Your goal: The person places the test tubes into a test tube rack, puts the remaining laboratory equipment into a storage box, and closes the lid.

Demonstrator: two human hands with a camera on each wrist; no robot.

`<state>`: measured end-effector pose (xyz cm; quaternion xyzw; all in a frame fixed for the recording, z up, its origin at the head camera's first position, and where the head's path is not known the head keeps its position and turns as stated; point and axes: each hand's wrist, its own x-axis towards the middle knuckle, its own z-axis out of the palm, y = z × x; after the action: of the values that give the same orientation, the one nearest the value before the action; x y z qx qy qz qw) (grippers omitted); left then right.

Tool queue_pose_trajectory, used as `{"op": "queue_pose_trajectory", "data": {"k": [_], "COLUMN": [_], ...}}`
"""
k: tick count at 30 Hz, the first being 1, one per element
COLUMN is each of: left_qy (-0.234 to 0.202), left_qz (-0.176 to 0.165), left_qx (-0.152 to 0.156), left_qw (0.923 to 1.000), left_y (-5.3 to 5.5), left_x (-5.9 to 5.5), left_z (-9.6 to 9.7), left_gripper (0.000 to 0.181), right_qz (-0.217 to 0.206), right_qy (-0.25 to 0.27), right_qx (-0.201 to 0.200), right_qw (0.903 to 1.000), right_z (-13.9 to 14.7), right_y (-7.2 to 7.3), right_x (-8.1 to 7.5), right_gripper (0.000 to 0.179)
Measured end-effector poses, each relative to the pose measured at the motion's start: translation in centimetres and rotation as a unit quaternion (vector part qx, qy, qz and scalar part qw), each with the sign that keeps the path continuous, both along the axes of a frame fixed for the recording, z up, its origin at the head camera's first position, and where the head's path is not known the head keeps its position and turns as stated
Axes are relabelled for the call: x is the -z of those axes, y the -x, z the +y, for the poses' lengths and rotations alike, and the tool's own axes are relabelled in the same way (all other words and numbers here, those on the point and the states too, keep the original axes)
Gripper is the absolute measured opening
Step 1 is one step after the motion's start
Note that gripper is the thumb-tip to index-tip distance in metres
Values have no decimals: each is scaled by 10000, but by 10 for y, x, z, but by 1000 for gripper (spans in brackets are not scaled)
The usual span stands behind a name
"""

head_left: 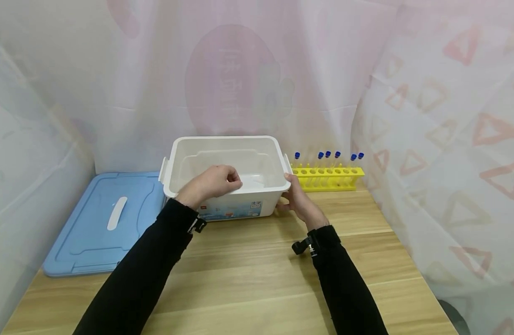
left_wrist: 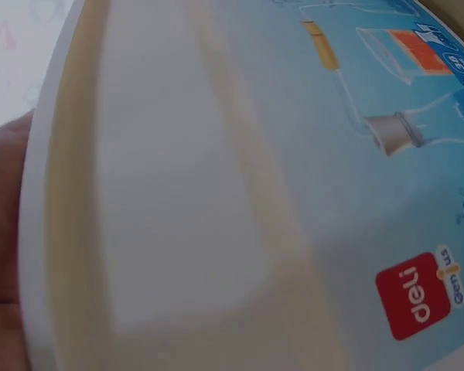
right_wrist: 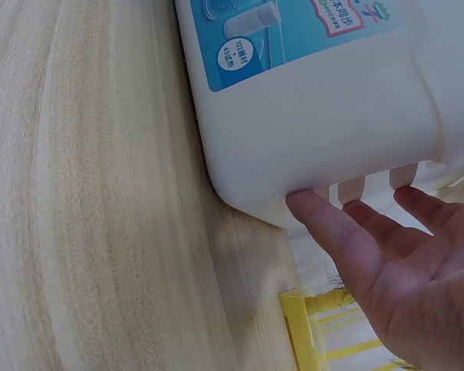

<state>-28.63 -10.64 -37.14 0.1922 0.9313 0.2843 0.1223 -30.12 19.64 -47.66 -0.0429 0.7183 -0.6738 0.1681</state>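
Note:
A white plastic storage box (head_left: 271,202) with a blue printed label stands at the back of the table, its top uncovered. My left hand (head_left: 212,182) reaches over the front rim with curled fingers; I cannot tell whether they pinch anything. In the left wrist view the box wall (left_wrist: 178,193) fills most of the picture, and only part of the hand shows at the left edge. At the box's right end, my right hand (head_left: 302,202) has its fingers extended against the side. The right wrist view shows those fingertips (right_wrist: 301,202) touching the box's end wall (right_wrist: 309,131).
A light blue lid (head_left: 93,228) with a white handle (head_left: 116,213) lies flat left of the box. To the right stands a yellow test tube rack (head_left: 359,171) holding several tubes with blue caps (head_left: 337,154). Printed curtains (head_left: 240,79) hang behind and on both sides.

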Motion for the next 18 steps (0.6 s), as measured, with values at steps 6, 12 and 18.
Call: {"op": "queue_pose_trajectory", "data": {"k": [6, 12, 18], "left_qy": [-137, -211, -185], "left_qz": [598, 867, 994], "left_qx": [-108, -285, -426], "left_qw": [9981, 9956, 9940], "left_y": [-9, -18, -31], "left_x": [3, -1, -9], "left_z": [-1, -5, -14], "left_gripper": [25, 20, 20], "right_qz": [24, 78, 58], "right_qy": [9, 6, 1], "right_qx": [-46, -135, -126], "right_qw": [10000, 9999, 9999], "right_z": [0, 1, 1], "right_y": [0, 1, 1], "right_x": [1, 2, 1], "right_gripper": [88, 88, 87]}}
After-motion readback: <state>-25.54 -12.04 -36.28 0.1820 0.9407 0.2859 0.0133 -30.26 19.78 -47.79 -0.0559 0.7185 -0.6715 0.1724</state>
